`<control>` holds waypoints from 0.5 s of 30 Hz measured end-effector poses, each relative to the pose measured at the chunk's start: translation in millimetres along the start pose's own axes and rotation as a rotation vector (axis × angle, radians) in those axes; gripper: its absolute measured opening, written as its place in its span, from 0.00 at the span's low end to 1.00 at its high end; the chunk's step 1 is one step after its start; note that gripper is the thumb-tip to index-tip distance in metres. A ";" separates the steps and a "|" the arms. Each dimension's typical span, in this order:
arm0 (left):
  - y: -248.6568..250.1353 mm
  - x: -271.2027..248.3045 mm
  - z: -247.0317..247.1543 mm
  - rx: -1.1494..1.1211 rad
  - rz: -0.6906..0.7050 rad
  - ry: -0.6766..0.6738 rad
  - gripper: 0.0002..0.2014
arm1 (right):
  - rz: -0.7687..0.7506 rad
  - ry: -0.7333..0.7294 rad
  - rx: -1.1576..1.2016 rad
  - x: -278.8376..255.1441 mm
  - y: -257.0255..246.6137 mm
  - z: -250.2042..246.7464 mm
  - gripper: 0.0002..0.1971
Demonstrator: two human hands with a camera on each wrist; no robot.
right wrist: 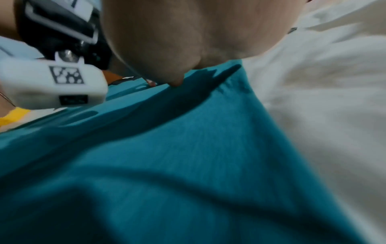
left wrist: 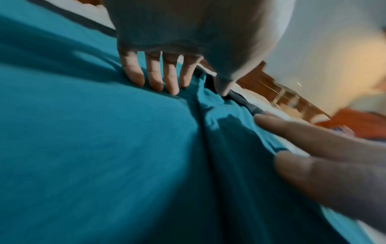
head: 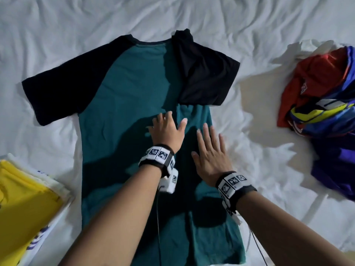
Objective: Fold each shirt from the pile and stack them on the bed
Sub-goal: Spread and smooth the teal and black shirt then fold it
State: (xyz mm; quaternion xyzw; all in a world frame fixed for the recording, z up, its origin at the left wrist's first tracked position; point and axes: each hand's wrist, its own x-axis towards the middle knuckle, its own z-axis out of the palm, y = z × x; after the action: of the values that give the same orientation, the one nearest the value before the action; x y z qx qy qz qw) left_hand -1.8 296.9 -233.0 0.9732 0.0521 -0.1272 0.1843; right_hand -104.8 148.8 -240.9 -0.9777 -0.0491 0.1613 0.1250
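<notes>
Clearly, soft cloth is being dealt with throughout. Left of the teal shirt, near its hem, a stack of folded shirts with a yellow one on top is seen on the bed. The teal shirt itself is spread flat on the white sheet, its black right sleeve already turned in over the body, its left sleeve still laid out. The left hand is laid flat on the shirt's middle, fingers straight, nothing held; just beside it the right hand is pressed flat by the folded right edge, likewise holding nothing. The fabric is judged light, limp and quick to wrinkle, so it is best taken at a shoulder and the hem. Right of the shirt, well apart, the unfolded pile of red, blue and yellow garments is heaped. No containers are seen.
</notes>
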 end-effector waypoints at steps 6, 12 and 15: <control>3.8 37.6 8.4 0.005 -0.038 0.038 0.16 | 0.063 -0.025 -0.025 44.2 6.4 13.5 0.38; -2.9 32.6 -1.3 -0.006 -0.032 0.280 0.10 | 0.215 -0.020 0.100 38.5 6.9 6.8 0.37; 6.0 -1.0 10.5 0.089 0.338 0.260 0.23 | 0.090 0.064 0.095 33.4 4.5 3.8 0.36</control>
State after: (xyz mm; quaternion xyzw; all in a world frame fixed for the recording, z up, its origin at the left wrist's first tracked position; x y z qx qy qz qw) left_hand -4.2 287.3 -240.1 0.9834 -0.0943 0.0300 0.1518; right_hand -74.3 149.9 -255.7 -0.9766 0.0064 0.1377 0.1653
